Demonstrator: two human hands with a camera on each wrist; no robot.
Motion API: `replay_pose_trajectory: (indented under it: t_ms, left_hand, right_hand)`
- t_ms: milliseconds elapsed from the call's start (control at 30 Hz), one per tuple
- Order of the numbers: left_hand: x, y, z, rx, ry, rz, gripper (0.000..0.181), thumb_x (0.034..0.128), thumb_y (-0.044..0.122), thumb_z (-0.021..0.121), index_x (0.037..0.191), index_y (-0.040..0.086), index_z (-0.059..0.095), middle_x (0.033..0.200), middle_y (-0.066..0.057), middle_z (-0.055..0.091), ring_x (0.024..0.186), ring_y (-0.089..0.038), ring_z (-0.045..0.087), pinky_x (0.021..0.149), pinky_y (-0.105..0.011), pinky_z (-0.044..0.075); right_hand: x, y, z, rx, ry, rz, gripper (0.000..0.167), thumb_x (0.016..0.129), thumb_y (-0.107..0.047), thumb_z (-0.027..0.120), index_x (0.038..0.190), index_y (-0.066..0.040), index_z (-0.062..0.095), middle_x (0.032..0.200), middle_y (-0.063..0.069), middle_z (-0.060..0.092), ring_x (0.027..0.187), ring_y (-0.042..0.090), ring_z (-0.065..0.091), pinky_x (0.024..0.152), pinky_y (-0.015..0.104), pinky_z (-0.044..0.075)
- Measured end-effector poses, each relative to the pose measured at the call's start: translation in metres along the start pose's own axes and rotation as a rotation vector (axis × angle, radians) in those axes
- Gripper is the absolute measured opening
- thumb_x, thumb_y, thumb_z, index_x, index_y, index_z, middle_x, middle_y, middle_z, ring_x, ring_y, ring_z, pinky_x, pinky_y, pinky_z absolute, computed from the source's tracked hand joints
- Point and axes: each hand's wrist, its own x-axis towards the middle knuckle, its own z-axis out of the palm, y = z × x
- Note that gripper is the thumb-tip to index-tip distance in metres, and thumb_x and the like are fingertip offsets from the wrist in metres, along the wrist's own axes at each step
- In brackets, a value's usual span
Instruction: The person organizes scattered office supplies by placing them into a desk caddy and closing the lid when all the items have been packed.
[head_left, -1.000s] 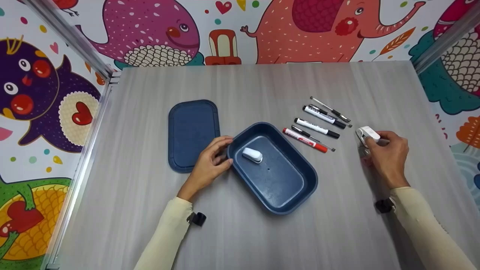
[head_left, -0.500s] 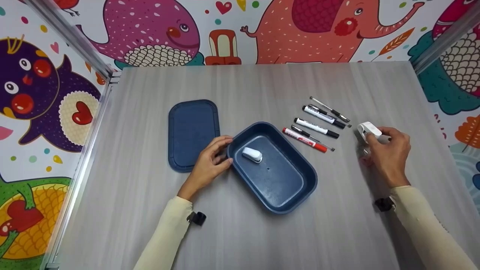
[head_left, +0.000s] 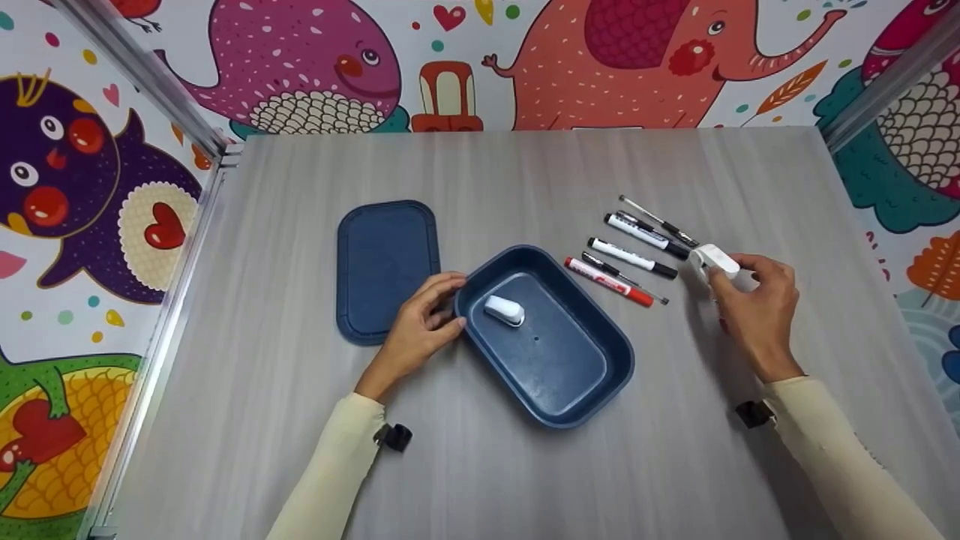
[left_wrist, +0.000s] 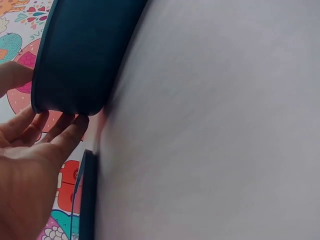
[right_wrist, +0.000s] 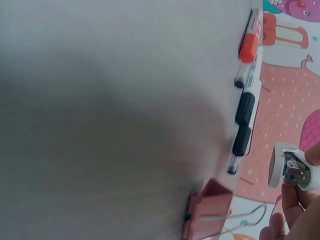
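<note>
Blue box [head_left: 559,360] sits open on bench [head_left: 225,420], lid [head_left: 386,270] off to left, one white item [head_left: 505,310] inside. Second white item [head_left: 716,260] outside, right of box, pinched by right hand [head_left: 757,315]. Left hand [head_left: 416,326] loose, fingers touching box's left corner. Markers [head_left: 634,256], pens [head_left: 656,216] outside, far right.

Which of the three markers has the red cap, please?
The red-capped marker is the one lying nearest the blue box; the other two markers have black caps.
</note>
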Motion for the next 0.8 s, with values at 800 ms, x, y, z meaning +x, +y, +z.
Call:
replay_pose_trajectory:
  t_ms: [800]
  left_hand:
    - [-0.001, -0.001, 0.0, 0.003, -0.001, 0.005, 0.054, 0.0981, -0.007, 0.074, 0.15, -0.005, 0.06, 0.16, -0.016, 0.053, 0.146, -0.034, 0.054, 0.104, -0.034, 0.054]
  right_hand:
    - [-0.021, -0.019, 0.02, 0.118, -0.029, -0.181, 0.023, 0.091, 0.001, 0.084, 0.113, 0.006, 0.079, 0.111, 0.017, 0.073, 0.108, 0.018, 0.052, 0.092, 0.033, 0.033]
